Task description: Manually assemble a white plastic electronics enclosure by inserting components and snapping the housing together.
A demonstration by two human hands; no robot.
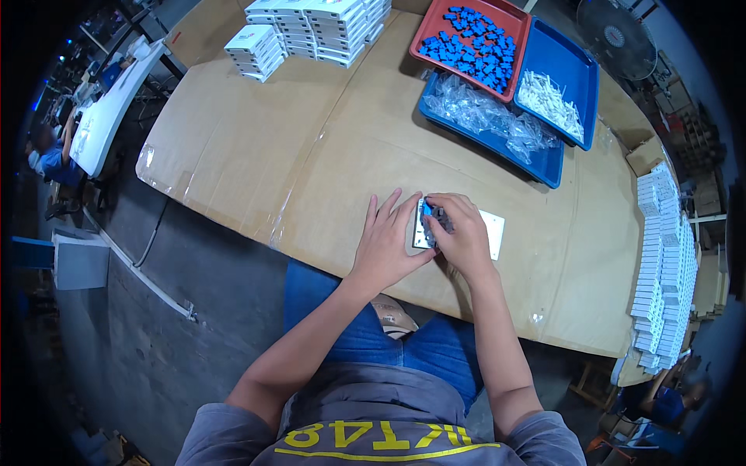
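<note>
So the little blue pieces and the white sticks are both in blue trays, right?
Not quite: the head view shows the little blue pieces in a red tray. The white sticks are in a blue tray, as you said.

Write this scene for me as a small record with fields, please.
Right hand: fingers around a small blue-and-grey part
Left hand: fingers spread beside that part; contact unclear
Near hands: white rectangular panel, partly covered
Red plastic tray: small blue pieces
Far blue plastic tray: thin white pieces
Near blue plastic tray: crumpled clear plastic
Far side: stacked flat white boxes
</note>
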